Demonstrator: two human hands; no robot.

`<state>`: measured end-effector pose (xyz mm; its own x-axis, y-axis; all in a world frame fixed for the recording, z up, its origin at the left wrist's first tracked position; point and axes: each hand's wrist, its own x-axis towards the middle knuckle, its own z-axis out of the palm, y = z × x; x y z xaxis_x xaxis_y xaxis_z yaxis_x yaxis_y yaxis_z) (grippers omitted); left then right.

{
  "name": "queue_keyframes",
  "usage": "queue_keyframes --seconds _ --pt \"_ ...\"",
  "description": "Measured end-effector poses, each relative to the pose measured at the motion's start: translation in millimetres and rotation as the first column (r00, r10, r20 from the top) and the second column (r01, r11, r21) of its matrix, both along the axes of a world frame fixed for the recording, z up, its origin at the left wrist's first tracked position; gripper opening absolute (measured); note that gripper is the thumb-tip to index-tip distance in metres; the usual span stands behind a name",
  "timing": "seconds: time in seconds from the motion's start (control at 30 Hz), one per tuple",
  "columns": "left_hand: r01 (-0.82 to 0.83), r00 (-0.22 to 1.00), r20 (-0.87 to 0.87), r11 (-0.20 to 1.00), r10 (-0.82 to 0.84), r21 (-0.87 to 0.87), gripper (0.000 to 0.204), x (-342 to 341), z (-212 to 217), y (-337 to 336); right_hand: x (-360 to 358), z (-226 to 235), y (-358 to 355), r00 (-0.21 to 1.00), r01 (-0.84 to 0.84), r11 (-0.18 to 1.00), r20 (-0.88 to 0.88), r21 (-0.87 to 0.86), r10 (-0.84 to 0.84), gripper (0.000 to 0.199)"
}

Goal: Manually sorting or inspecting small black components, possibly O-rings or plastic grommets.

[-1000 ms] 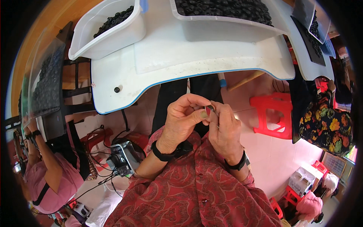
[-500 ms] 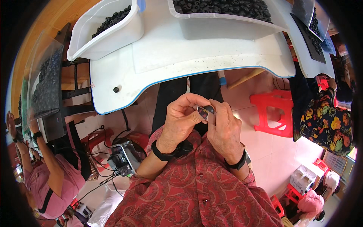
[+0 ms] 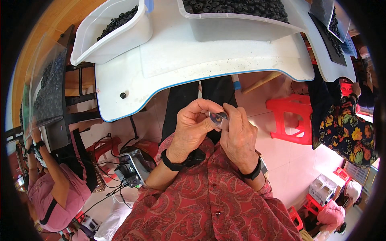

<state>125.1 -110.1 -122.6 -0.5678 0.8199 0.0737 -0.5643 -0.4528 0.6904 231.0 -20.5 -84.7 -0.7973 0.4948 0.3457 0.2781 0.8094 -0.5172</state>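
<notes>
Both forearms rise from the lower edge, bent at the elbow, and meet close in front of the person's chest. The left hand [image 3: 193, 128] is curled, its fingers [image 3: 201, 106] arched over and its thumb pressed inward toward the right hand [image 3: 239, 136]. The right hand faces it, knuckles up, fingertips touching the left's. Each wrist wears a dark band.

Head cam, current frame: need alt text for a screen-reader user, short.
Seen from above, a person's left hand and right hand pinch a small dark part together over their lap. Ahead is a white table with two white bins of small black pieces; a red stool stands to the right.
</notes>
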Motion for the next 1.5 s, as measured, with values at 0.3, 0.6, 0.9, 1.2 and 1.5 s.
queue_keyframes --seconds 0.3,0.6,0.9,1.2,1.5 --pt "0.017 1.000 -0.026 1.000 -0.017 -0.006 0.017 -3.9 -1.8 -0.8 -1.2 -3.3 4.1 0.999 0.002 1.000 0.046 -0.018 -0.001 0.042" --pt "0.111 0.989 -0.096 0.994 -0.112 -0.016 0.015 -1.1 18.8 -10.2 -1.1 -29.9 20.9 0.991 0.114 0.987 0.084 -0.109 -0.105 0.021" --pt "0.026 0.991 0.130 1.000 -0.025 -0.008 0.015 -8.2 -2.7 -2.6 -5.7 -4.3 2.9 0.999 0.015 0.995 0.037 -0.094 -0.012 0.028" --pt "0.037 0.993 0.107 0.999 -0.038 0.015 0.020 -9.1 -4.4 -4.2 -8.6 0.7 1.6 0.998 -0.011 1.000 0.063 0.023 0.010 0.037" --pt "0.052 0.994 0.095 0.998 -0.054 0.022 0.020 -9.5 -5.2 -7.9 -7.3 1.7 -0.3 0.998 -0.027 0.999 0.060 0.035 0.025 0.036"
